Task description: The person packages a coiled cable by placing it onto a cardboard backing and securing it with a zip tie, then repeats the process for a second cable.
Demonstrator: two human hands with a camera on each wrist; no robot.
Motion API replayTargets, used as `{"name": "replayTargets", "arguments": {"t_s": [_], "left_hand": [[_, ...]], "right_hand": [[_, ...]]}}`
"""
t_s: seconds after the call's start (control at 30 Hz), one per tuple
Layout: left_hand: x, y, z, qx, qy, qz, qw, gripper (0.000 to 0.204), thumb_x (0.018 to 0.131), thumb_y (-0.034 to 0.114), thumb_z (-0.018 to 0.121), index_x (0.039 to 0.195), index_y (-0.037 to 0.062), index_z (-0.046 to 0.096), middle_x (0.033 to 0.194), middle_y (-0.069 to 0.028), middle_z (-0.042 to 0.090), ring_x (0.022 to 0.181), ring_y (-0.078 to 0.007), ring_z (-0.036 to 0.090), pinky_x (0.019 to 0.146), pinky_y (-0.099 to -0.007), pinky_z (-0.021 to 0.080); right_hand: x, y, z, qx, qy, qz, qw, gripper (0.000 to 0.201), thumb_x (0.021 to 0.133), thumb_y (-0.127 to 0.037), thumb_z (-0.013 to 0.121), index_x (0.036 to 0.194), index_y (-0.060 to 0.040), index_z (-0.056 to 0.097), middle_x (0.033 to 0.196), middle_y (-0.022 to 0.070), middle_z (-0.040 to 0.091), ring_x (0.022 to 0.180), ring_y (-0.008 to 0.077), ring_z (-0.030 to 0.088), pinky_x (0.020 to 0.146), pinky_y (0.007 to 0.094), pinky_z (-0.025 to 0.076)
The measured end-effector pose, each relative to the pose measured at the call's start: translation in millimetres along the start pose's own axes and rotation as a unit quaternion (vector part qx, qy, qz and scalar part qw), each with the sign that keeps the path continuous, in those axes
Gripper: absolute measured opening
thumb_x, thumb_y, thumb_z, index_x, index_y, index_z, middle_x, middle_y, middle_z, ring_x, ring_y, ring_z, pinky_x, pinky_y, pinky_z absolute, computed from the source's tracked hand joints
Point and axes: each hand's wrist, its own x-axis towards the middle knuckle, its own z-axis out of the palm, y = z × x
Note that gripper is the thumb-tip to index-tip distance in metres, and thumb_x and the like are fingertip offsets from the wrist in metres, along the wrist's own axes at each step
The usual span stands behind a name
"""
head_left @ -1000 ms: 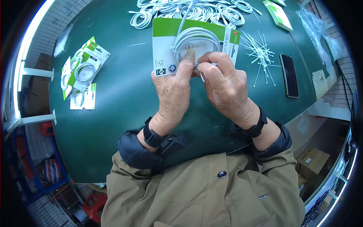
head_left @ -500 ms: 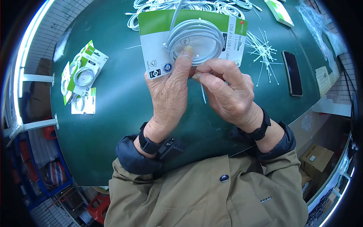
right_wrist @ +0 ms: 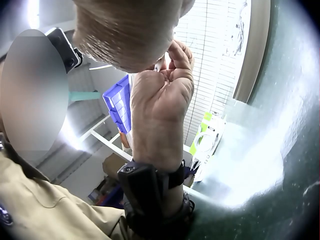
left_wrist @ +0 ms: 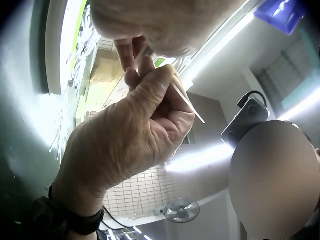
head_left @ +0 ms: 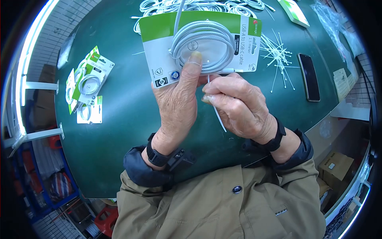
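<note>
The left hand (head_left: 177, 99) holds a green and white card (head_left: 161, 30) upright above the table, its thumb pressing on the card below a coiled white cable (head_left: 227, 44). One cable end rises past the card's top edge, and a plug (head_left: 227, 71) lies along its bottom edge. At that lower edge the right hand (head_left: 242, 105) pinches a thin white tie (head_left: 218, 116), whose tail hangs below the fingers. In the left wrist view the tie (left_wrist: 189, 103) sticks out from the right hand (left_wrist: 125, 130). The right wrist view shows the left hand (right_wrist: 162, 100) from below.
Coiled white cables (head_left: 199, 6) lie at the far side of the table (head_left: 95, 159). Loose ties (head_left: 278, 53), a phone (head_left: 308, 77) and a green and white box (head_left: 293, 12) are on the right. Carded cables (head_left: 89, 84) lie on the left.
The card has come nearer and lower since the first frame and tilted slightly. The right fingers have moved down from its lower edge, showing the plug and more of the tie.
</note>
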Motion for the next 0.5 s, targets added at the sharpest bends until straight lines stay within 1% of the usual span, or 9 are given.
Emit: {"name": "replayTargets", "arguments": {"t_s": [0.1,0.2,0.23,0.33,0.47,0.5], "left_hand": [[0,1,2,-0.008,-0.004,0.017,1.000,0.027,0.104,0.012,0.069,0.125,-0.0033,0.063,0.110,-0.0129,0.073,0.086,-0.0176,0.075,0.073,-0.0311,0.065],[-4,7,3,0.019,-0.029,0.003,0.999,0.033,0.108,0.017,0.064,0.133,-0.0019,0.056,0.114,-0.0121,0.070,0.095,-0.0170,0.072,0.082,-0.0320,0.062],[-5,7,3,0.022,-0.023,0.006,0.999,0.033,0.108,0.016,0.065,0.134,-0.0018,0.056,0.115,-0.0119,0.069,0.095,-0.0171,0.072,0.082,-0.0321,0.062],[-6,8,5,0.024,-0.009,0.013,1.000,0.033,0.107,0.013,0.066,0.134,-0.0012,0.056,0.115,-0.0112,0.069,0.096,-0.0177,0.072,0.082,-0.0329,0.062],[-6,8,7,0.022,0.005,0.013,1.000,0.033,0.106,0.012,0.067,0.136,0.0015,0.056,0.116,-0.0106,0.070,0.096,-0.0188,0.072,0.080,-0.0344,0.061],[-6,7,8,0.025,0.010,0.010,1.000,0.033,0.106,0.012,0.067,0.136,0.0022,0.056,0.116,-0.0106,0.070,0.095,-0.0190,0.071,0.078,-0.0345,0.061]], "right_hand": [[3,-4,-3,0.006,-0.012,0.004,1.000,0.023,0.072,0.004,0.074,0.091,0.0051,0.062,0.104,0.0166,0.066,0.086,0.0302,0.073,0.072,0.0369,0.064],[4,-5,-6,0.013,-0.020,0.005,1.000,0.024,0.071,0.004,0.074,0.091,0.0047,0.061,0.104,0.0168,0.066,0.086,0.0307,0.073,0.073,0.0379,0.063],[4,-6,-5,0.014,-0.018,0.006,1.000,0.024,0.072,0.004,0.074,0.092,0.0045,0.062,0.105,0.0170,0.066,0.086,0.0307,0.073,0.073,0.0381,0.063],[2,-1,-4,0.021,-0.003,0.008,1.000,0.022,0.076,0.004,0.075,0.094,0.0037,0.063,0.104,0.0166,0.069,0.085,0.0302,0.073,0.071,0.0378,0.063],[9,0,-11,0.013,0.006,0.046,0.999,0.019,0.083,0.005,0.075,0.099,0.0030,0.065,0.098,0.0145,0.072,0.081,0.0293,0.073,0.067,0.0379,0.062],[9,4,-14,0.012,0.005,0.058,0.998,0.017,0.088,0.006,0.076,0.100,0.0022,0.064,0.096,0.0139,0.075,0.079,0.0235,0.076,0.064,0.0330,0.062]]}}
